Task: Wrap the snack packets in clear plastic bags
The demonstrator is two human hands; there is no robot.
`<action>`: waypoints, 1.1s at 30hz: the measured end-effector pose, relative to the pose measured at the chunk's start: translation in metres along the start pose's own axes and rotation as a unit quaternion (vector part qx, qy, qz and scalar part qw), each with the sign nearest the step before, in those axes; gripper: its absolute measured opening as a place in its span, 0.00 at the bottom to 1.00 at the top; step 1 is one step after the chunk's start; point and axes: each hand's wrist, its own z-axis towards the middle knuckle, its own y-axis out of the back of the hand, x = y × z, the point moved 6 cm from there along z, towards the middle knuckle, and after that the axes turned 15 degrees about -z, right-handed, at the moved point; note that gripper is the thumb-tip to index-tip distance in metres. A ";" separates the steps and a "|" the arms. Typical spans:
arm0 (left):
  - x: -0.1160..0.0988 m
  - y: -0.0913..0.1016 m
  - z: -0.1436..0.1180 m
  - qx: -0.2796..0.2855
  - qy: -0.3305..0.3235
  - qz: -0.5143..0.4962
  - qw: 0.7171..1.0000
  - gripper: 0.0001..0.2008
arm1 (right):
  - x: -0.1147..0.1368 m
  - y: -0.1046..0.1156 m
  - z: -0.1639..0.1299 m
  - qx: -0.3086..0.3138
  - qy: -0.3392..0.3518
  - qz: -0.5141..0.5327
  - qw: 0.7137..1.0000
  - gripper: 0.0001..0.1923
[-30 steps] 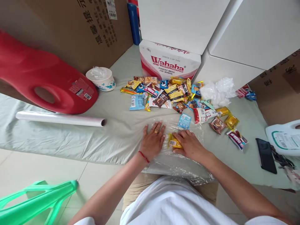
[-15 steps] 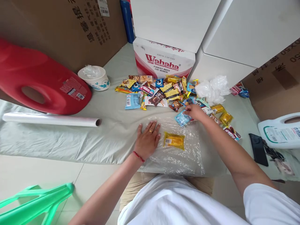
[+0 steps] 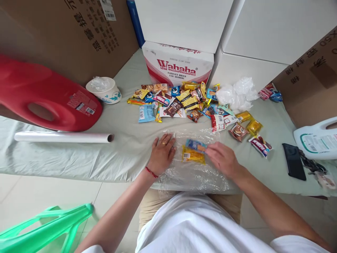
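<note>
A second ago the right hand is pressed on the yellow packet over the plastic sheet; half a second ago it is stretched out to the snack pile, fingers on a blue packet at the sheet's far edge. Now the hand is drawn back to the sheet, and the blue packet is carried with it — it is laid just behind the yellow packet, touching it, with the fingertips at its right end. The spot beside the pile is left without the blue packet.
</note>
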 end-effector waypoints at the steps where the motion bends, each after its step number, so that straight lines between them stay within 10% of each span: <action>1: 0.002 0.000 0.000 -0.002 -0.003 -0.004 1.000 0.23 | 0.007 -0.009 -0.007 0.014 0.068 -0.037 0.997 0.14; 9: 0.003 0.023 -0.008 -0.120 -0.020 -0.048 0.991 0.16 | 0.001 -0.037 -0.030 -0.010 0.213 -0.107 0.971 0.13; 15: 0.014 0.057 -0.015 -0.241 0.156 -0.002 0.958 0.20 | 0.017 -0.003 -0.027 -0.036 0.161 -0.050 0.985 0.15; 20: -0.001 0.054 0.051 -0.124 0.033 -0.014 0.992 0.22 | 0.015 0.012 -0.010 -0.102 0.099 -0.050 0.989 0.12; 24: -0.042 0.044 0.089 0.032 -0.121 -0.038 0.991 0.20 | -0.031 -0.007 0.042 -0.027 0.000 -0.162 0.986 0.16; 30: -0.122 0.037 0.022 0.060 -0.335 -0.007 0.940 0.15 | -0.064 -0.062 0.100 0.168 0.009 -0.174 0.970 0.27; 33: -0.126 0.013 -0.011 0.061 -0.294 0.048 0.953 0.16 | -0.062 -0.071 0.109 0.197 0.035 -0.142 0.969 0.12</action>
